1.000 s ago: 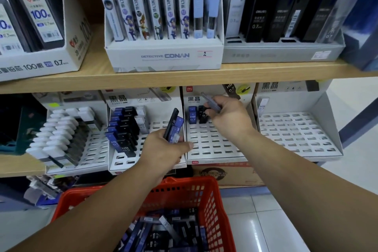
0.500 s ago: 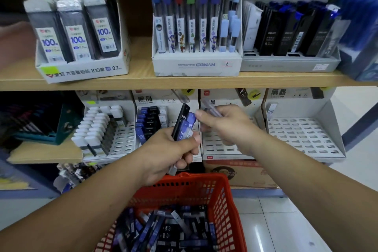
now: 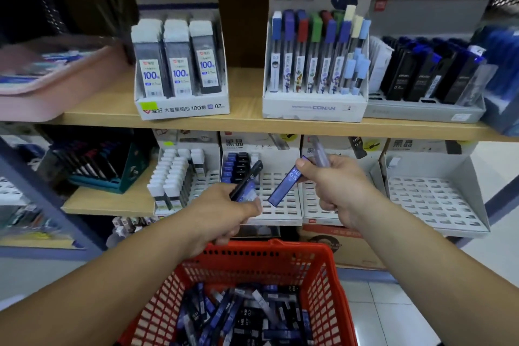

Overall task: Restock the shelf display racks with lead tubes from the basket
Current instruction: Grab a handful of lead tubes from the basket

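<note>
Left hand [image 3: 222, 213] curls round a small bundle of dark tubes [image 3: 247, 181], thumb on top. Right hand [image 3: 339, 188] pinches a blue tube [image 3: 283, 187] marked HB 0.5 by its upper end, the lower end slanting toward the left hand. A clear tube [image 3: 318, 149] juts up from the same grip. Slotted rack [image 3: 276, 205] lies just beyond both hands, filled only at its far rows. Basket [image 3: 269, 247] of loose lead tubes [image 3: 241, 314] sits below the wrists. Judgement: placing step. Check the grade against the rack, turn the blue tube upright, seat it squarely in a free slot, and keep the clear tube pinned.
</note>
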The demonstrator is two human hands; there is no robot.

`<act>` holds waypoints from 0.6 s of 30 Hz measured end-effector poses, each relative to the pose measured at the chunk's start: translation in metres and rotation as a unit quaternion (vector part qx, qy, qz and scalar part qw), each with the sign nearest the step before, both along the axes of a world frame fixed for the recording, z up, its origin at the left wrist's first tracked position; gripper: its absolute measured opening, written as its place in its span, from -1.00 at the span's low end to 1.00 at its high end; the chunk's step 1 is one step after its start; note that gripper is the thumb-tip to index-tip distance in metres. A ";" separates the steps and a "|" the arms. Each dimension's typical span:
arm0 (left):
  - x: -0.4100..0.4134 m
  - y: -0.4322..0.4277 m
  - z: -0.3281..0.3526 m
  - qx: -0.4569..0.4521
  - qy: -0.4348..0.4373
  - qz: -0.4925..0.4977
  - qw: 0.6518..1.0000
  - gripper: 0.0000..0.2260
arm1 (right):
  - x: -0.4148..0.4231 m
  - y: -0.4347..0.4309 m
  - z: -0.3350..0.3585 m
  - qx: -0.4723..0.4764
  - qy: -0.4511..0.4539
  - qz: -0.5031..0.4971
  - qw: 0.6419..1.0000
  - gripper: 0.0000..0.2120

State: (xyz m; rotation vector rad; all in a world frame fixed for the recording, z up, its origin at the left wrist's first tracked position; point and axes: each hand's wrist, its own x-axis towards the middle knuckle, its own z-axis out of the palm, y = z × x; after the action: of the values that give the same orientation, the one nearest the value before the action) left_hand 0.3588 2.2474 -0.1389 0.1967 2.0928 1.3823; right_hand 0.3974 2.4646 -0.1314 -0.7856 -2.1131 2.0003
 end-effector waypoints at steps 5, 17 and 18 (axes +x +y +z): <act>-0.002 -0.016 -0.014 0.038 0.004 0.016 0.999 -0.71 | -0.007 -0.019 -0.015 -0.019 0.003 0.021 1.000 -0.81; -0.048 -0.070 -0.030 -0.040 -0.016 0.069 0.997 -0.79 | -0.052 -0.056 -0.017 0.189 0.081 0.103 0.973 -0.92; -0.050 -0.074 -0.032 -0.025 -0.025 0.075 0.997 -0.81 | -0.057 -0.059 -0.021 0.224 0.085 0.114 0.964 -0.93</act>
State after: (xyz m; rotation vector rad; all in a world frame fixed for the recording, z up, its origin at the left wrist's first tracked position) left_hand 0.3087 2.1739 -0.1711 -0.0170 2.1349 1.4033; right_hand 0.3403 2.4058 -0.1528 -0.2956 -2.4997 1.5074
